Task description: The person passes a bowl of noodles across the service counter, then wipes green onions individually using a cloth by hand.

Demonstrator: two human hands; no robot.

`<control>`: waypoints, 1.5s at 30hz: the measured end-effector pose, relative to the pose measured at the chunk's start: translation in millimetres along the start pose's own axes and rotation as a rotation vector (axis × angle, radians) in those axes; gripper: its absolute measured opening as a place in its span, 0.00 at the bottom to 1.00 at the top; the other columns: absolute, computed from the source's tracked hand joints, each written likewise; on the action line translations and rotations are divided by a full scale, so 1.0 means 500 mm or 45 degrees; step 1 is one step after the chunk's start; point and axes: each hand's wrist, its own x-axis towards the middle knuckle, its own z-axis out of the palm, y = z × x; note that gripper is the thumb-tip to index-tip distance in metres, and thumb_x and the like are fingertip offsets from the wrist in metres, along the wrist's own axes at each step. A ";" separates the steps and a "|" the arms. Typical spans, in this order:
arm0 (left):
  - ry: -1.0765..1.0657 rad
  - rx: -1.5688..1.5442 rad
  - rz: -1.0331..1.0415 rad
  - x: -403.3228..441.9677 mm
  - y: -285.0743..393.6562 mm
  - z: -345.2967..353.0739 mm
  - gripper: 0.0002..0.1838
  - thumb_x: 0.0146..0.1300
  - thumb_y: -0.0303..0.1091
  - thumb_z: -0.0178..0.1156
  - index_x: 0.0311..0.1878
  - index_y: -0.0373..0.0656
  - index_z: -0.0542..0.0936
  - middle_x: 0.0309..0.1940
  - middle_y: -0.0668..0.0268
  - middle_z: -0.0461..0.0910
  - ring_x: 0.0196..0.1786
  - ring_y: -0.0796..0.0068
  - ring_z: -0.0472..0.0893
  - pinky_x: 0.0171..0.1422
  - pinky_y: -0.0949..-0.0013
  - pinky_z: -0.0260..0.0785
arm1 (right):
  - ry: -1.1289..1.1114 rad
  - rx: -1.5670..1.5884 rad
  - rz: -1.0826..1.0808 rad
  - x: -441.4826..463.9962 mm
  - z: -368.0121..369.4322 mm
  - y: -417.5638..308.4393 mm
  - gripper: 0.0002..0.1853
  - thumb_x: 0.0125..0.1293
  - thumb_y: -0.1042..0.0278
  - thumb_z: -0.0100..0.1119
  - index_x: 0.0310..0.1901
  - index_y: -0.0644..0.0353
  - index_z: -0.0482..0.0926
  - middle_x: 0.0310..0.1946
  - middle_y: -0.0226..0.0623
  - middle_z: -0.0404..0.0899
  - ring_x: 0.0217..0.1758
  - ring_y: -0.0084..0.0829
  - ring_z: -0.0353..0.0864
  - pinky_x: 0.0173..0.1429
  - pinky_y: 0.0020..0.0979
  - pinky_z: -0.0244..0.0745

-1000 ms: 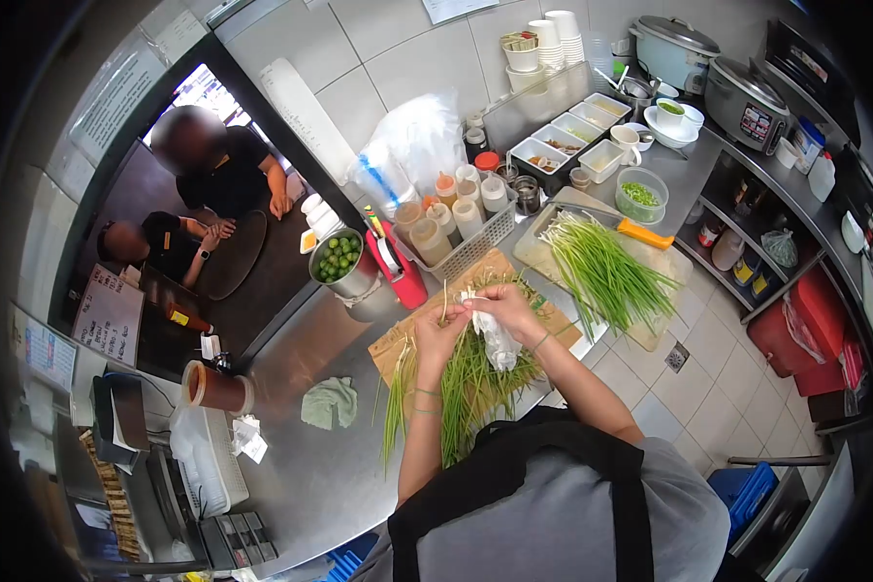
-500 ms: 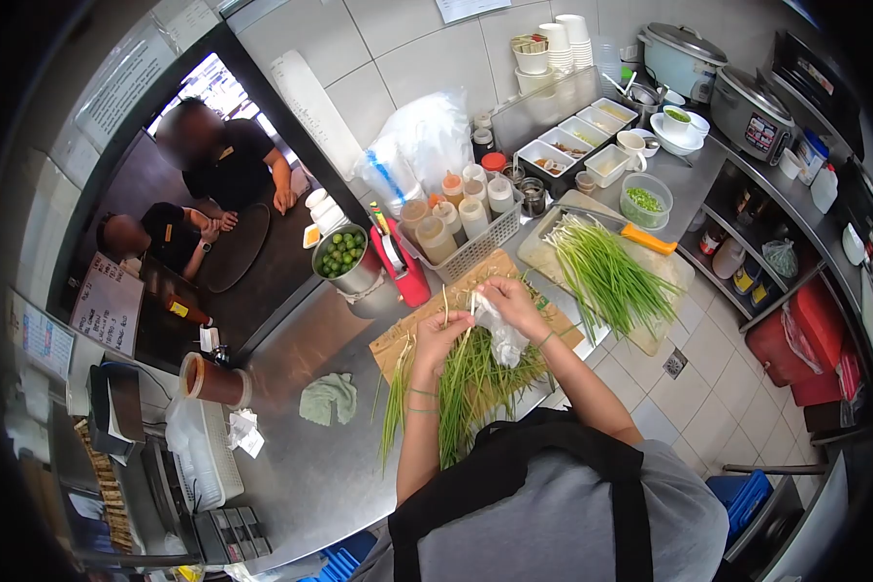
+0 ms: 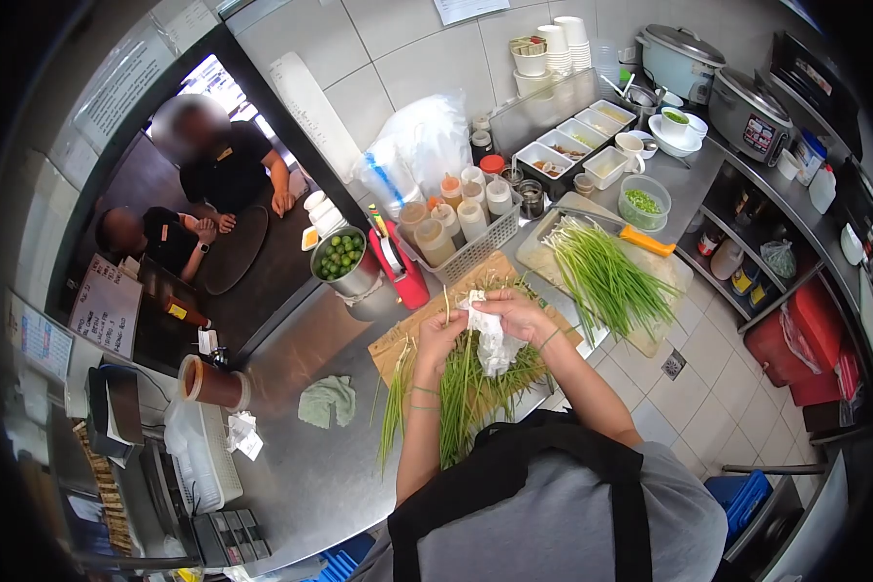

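Observation:
My left hand (image 3: 438, 341) is pinched around a spring onion, whose thin pale end sticks up above the fingers. Close beside it, my right hand (image 3: 516, 316) grips a crumpled white paper towel (image 3: 496, 351), which hangs below the fingers and also meets the left fingertips. Beneath both hands, loose spring onions (image 3: 466, 407) with long green leaves lie over brown paper (image 3: 390, 357) on the steel counter. Right of them, a neater bunch of spring onions (image 3: 611, 267) rests on a cutting board (image 3: 567, 206), near an orange-handled knife (image 3: 647, 240).
Behind the hands stand a basket of sauce bottles (image 3: 470, 254), a red tape dispenser (image 3: 401, 267) and a pot of green limes (image 3: 341, 260). A tub of chopped greens (image 3: 642, 202) sits beyond the board. A green cloth (image 3: 327, 401) lies left. Two people are beyond the hatch.
My right hand has shifted slightly left and down, and the paper towel has moved up between the hands, nearer my left fingers. My left hand stays nearly in place.

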 end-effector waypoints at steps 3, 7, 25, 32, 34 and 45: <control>-0.024 0.013 0.077 0.007 -0.021 -0.003 0.08 0.53 0.25 0.59 0.37 0.35 0.80 0.26 0.73 0.77 0.23 0.89 0.68 0.26 0.83 0.57 | 0.097 -0.250 -0.135 0.004 -0.003 0.010 0.06 0.55 0.71 0.62 0.29 0.64 0.77 0.25 0.31 0.78 0.26 0.20 0.76 0.30 0.21 0.69; -0.014 0.063 0.188 0.023 -0.043 -0.007 0.08 0.52 0.22 0.58 0.37 0.31 0.79 0.31 0.66 0.79 0.31 0.84 0.75 0.36 0.80 0.67 | 0.212 -0.638 -0.362 0.002 0.007 0.009 0.07 0.54 0.70 0.62 0.23 0.61 0.75 0.18 0.24 0.73 0.20 0.16 0.68 0.24 0.20 0.61; -0.014 0.085 0.087 0.000 0.001 -0.004 0.08 0.52 0.36 0.63 0.32 0.43 0.81 0.25 0.74 0.80 0.19 0.93 0.63 0.21 0.84 0.50 | 0.158 -0.070 -0.134 0.015 -0.021 0.019 0.07 0.59 0.71 0.56 0.37 0.65 0.76 0.30 0.32 0.78 0.30 0.20 0.77 0.33 0.23 0.73; -0.096 0.037 0.244 0.017 -0.032 -0.004 0.07 0.52 0.34 0.62 0.32 0.41 0.81 0.26 0.73 0.80 0.23 0.92 0.68 0.23 0.82 0.54 | 0.221 -0.649 -0.404 0.016 0.003 0.028 0.06 0.58 0.70 0.57 0.29 0.63 0.75 0.23 0.25 0.74 0.25 0.18 0.68 0.30 0.21 0.64; -0.087 0.062 0.260 0.022 -0.041 -0.008 0.06 0.52 0.33 0.62 0.31 0.41 0.81 0.26 0.73 0.80 0.23 0.91 0.69 0.23 0.82 0.54 | 0.262 -0.990 -0.591 0.018 0.005 0.027 0.08 0.59 0.69 0.56 0.28 0.64 0.73 0.22 0.27 0.72 0.26 0.19 0.66 0.32 0.23 0.63; -0.081 -0.164 -0.126 0.001 0.005 -0.022 0.07 0.53 0.32 0.61 0.34 0.40 0.79 0.25 0.73 0.79 0.15 0.94 0.56 0.17 0.86 0.44 | 0.537 -1.209 -0.830 0.026 -0.026 0.013 0.08 0.56 0.70 0.55 0.34 0.67 0.73 0.26 0.39 0.76 0.27 0.29 0.75 0.35 0.28 0.68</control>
